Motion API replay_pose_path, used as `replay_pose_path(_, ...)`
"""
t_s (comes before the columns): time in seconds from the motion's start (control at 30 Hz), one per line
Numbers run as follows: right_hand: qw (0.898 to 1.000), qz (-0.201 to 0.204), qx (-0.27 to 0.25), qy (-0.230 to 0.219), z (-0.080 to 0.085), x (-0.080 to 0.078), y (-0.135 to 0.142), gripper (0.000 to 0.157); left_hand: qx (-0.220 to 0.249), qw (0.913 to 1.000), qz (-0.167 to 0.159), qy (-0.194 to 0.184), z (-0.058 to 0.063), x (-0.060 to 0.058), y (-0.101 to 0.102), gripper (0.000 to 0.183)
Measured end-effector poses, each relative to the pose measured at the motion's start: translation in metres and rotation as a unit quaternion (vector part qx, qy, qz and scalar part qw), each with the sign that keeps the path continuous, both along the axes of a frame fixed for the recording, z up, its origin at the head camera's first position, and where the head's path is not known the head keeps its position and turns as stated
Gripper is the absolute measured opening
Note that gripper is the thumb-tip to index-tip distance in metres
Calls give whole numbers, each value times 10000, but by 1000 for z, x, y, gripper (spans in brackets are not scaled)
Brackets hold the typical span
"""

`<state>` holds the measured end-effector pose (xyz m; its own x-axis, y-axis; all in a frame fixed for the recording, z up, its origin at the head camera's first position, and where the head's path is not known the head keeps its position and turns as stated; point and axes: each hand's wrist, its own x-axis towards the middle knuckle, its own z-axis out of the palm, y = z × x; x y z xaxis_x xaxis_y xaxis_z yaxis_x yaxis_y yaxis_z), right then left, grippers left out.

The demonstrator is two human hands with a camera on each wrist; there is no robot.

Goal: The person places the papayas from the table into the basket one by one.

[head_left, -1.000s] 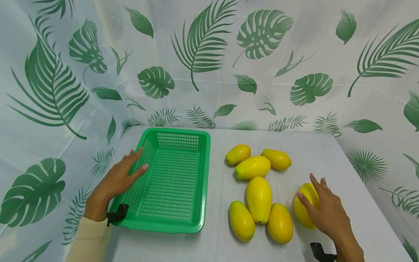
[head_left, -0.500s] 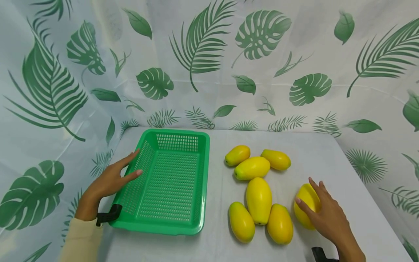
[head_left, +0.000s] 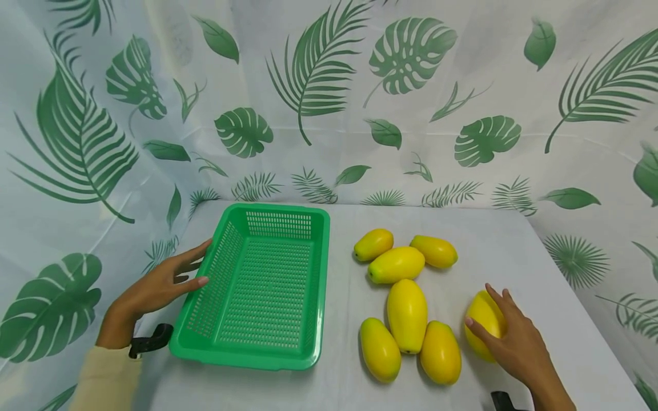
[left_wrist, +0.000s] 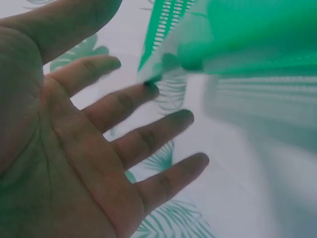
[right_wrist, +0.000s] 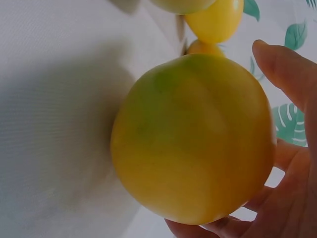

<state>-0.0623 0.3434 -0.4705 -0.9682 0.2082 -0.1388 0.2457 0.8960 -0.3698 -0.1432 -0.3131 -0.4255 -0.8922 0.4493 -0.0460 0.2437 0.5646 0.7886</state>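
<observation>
A basket (head_left: 267,291) sits at left on a table (head_left: 504,245) before a backdrop (head_left: 329,160), with six fruits (head_left: 407,314) grouped to its right and a seventh fruit (head_left: 487,313) farther right.

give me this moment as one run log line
left hand: fingers spread, beside basket | right hand: at rightmost fruit, thumb off it | other fruit: six on table, right of basket

No text, label, brand, number or sign can be read on the green basket (head_left: 267,291) at left, the yellow fruits (head_left: 407,315) at right, the surface (head_left: 341,382) beneath, or the leaf-printed backdrop (head_left: 329,157) at the far side.
</observation>
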Motion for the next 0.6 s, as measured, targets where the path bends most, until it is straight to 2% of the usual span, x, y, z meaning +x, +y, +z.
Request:
replay_pose_path(0.37,9992,213,-74,335,-6,5,5,101,389,9990,-221,-71,-18,-7,-18,77)
replay_pose_path(0.6,9989,186,-45,419,-8,5,5,102,793,9955,-385,-357,-30,-12,-27,76)
